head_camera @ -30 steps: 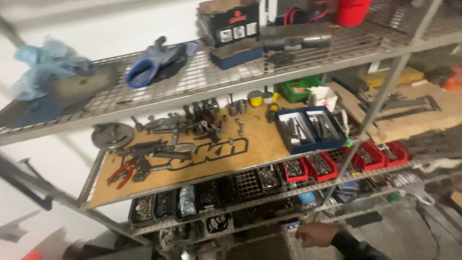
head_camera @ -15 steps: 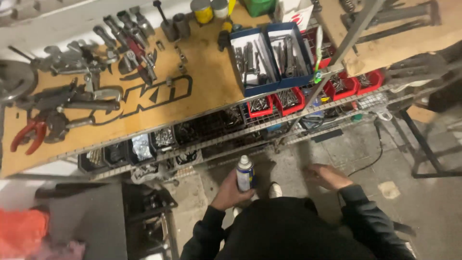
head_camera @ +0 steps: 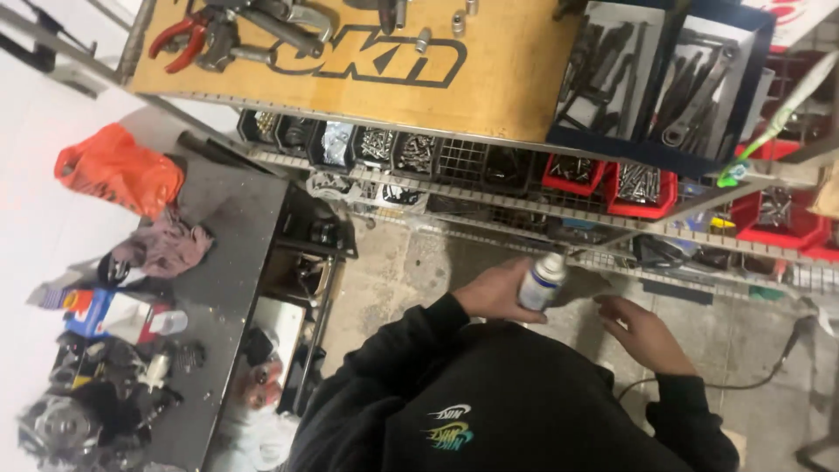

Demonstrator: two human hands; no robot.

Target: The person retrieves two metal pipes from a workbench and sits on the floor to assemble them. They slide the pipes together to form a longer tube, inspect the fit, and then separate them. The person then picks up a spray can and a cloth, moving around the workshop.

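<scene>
My left hand [head_camera: 498,293] grips a small spray can [head_camera: 542,280], white with a blue band, held upright in front of my chest. My right hand [head_camera: 638,330] hovers open just right of the can, fingers spread, touching nothing. Both arms wear black sleeves. Both hands sit below the lowest wire shelf [head_camera: 524,205] of a metal rack.
The rack holds black bins [head_camera: 376,144] and red bins [head_camera: 642,183] of screws, a blue tray of wrenches [head_camera: 664,79] and a wooden board [head_camera: 489,87] with pliers [head_camera: 188,39]. At left a grey bench [head_camera: 218,262] carries an orange bag [head_camera: 118,170], rags and bottles. A cable [head_camera: 752,380] lies on the concrete floor.
The view swung down and left from the shelves toward the bench. My left hand still holds the can; my right hand moved closer to it.
</scene>
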